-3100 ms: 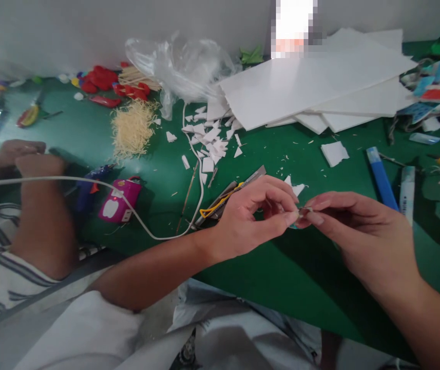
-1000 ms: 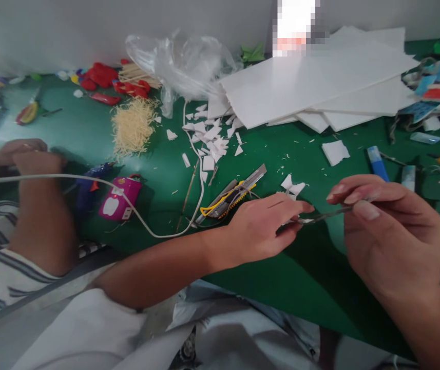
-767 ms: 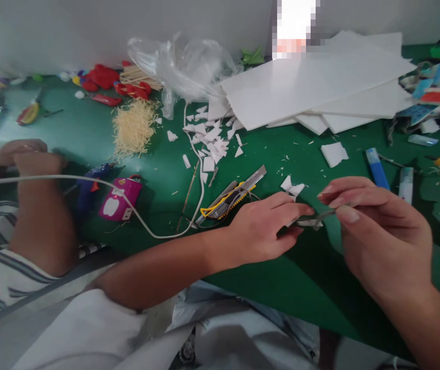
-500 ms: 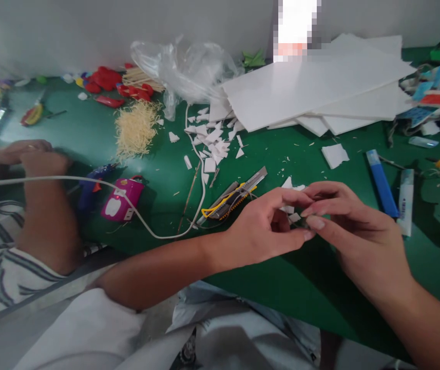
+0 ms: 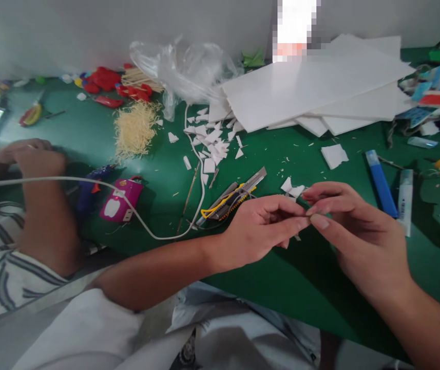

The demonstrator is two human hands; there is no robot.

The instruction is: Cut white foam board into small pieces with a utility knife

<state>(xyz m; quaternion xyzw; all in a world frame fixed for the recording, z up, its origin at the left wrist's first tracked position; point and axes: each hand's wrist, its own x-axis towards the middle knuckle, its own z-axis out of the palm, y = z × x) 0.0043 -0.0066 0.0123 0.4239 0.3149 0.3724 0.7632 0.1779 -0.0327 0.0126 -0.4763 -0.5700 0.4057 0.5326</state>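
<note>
My left hand [image 5: 260,223] and my right hand [image 5: 362,228] meet fingertip to fingertip over the green table. Both pinch at the same spot, and whatever lies between the fingertips is too small and covered to name. Just behind the fingers are some white foam scraps [image 5: 292,188]. A yellow and black utility knife [image 5: 233,200] with its blade out rests beside my left hand, with a second thin metal tool along it. Right of my right hand lie a long blue box [image 5: 382,184] and a white tube [image 5: 406,200].
White foam boards [image 5: 312,87] are stacked at the back, near a clear plastic bag [image 5: 200,69]. Foam offcuts [image 5: 214,144] and a pile of yellow shreds [image 5: 135,128] lie left of centre. A white cable [image 5: 158,235] loops past a magenta box [image 5: 121,200]. Another person's arm [image 5: 48,205] rests at left.
My left fingers have drawn together into a flatter pinch, meeting the right fingertips. More of the foam scraps behind them shows. My right hand has hardly moved.
</note>
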